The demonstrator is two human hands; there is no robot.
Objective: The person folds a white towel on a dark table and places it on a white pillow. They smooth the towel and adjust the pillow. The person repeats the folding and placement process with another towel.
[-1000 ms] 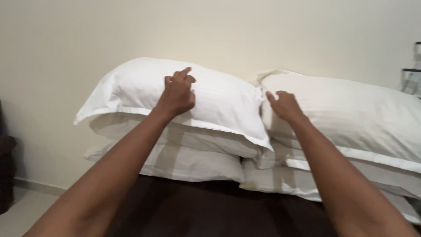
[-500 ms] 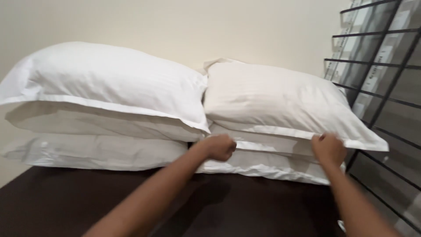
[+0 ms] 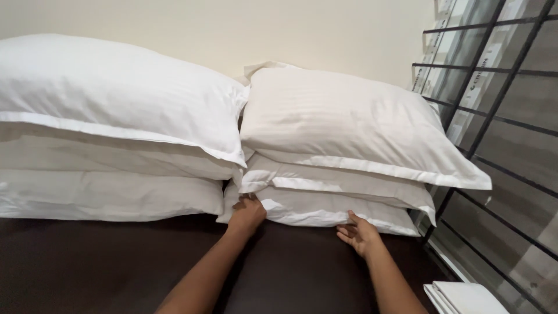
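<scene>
While both hands are reaching low, the bottom pillow (image 3: 325, 210) is sagging soft and light.
Left hand (image 3: 247, 213) fingers are curling on its front edge; right hand (image 3: 359, 234) is lying open-palmed, fingers loosely spread.

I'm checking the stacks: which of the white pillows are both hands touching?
The bottom pillow of the right stack. The left hand and right hand meet its front edge; the others lie higher or leftward.

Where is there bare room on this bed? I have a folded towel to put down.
The dark sheet lies bare in front of the left pillow stack, beside the left hand. A smaller bare patch lies between the forearms. It is crowded along the right pillow stack, where both hands touch, and by the right hand near the window grille.
</scene>
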